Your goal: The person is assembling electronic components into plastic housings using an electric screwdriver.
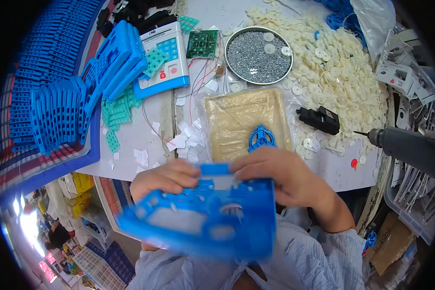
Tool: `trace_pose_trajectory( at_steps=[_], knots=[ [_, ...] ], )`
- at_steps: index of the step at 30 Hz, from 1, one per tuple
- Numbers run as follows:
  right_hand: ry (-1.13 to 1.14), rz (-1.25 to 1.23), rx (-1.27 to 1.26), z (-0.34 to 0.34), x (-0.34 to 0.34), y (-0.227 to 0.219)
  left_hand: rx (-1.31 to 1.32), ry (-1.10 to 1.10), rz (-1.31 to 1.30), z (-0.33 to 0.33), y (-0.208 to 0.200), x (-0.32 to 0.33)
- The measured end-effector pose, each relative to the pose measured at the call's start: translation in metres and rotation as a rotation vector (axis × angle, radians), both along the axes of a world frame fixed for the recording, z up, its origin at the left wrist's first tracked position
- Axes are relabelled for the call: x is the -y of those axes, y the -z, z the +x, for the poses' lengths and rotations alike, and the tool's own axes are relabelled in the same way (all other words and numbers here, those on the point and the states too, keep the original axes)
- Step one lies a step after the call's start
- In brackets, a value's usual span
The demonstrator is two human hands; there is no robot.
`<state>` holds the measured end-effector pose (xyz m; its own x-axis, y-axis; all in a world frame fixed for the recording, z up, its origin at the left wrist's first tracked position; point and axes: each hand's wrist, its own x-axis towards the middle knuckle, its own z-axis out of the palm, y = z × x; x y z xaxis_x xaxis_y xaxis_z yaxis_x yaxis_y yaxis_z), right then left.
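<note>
A blue plastic housing [256,232] with cut-out openings is held over my lap, smeared by motion and tilted. My left hand [166,179] has its fingers curled over the far edge on the left. At the right end, my right hand [285,176] grips the same housing, thumb side toward its top edge. Just beyond my right hand, a round blue spoked part [262,138] lies on a tan pad wrapped in clear plastic [244,116]. To the right of that pad is a black plastic module [319,120].
A round metal dish [258,31] of small screws stands beside heaped cream plastic discs [343,67]. A power screwdriver [401,140] points in from the right. Stacked blue housings [58,113], a white-and-blue keypad panel [164,58], a green circuit board [201,44] and thin wires lie on the left.
</note>
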<state>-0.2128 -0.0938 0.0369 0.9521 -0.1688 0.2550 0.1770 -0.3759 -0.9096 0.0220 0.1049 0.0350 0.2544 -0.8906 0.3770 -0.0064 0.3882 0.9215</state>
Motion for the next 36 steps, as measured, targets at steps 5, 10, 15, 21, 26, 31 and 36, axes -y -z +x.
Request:
trace_pose_trajectory(
  at_steps=[5, 10, 15, 21, 26, 31, 36],
  knots=[
    [0.417, -0.594, 0.0, -0.007, 0.032, -0.013, 0.642, -0.311, 0.344, -0.02, -0.021, 0.041],
    [0.41, -0.76, -0.278, -0.017, 0.033, 0.012, 1.032, -0.11, 0.143, -0.007, 0.019, 0.056],
    [0.199, -0.862, -0.437, -0.017, 0.053, -0.008, 0.974, 0.082, 0.176, 0.001, 0.02, 0.055],
    [0.121, -0.815, -0.462, 0.005, 0.072, -0.006, 0.891, 0.049, 0.205, -0.001, 0.026, 0.053],
    [0.155, -0.885, -0.411, 0.015, 0.066, 0.007, 0.967, -0.1, 0.184, -0.007, 0.027, 0.054],
    [0.24, -0.893, -0.424, 0.008, 0.046, 0.014, 0.982, -0.108, 0.255, -0.007, 0.026, 0.054],
    [0.272, -0.926, -0.446, 0.009, 0.041, 0.015, 1.081, -0.019, 0.284, -0.036, 0.011, 0.061]
  ],
)
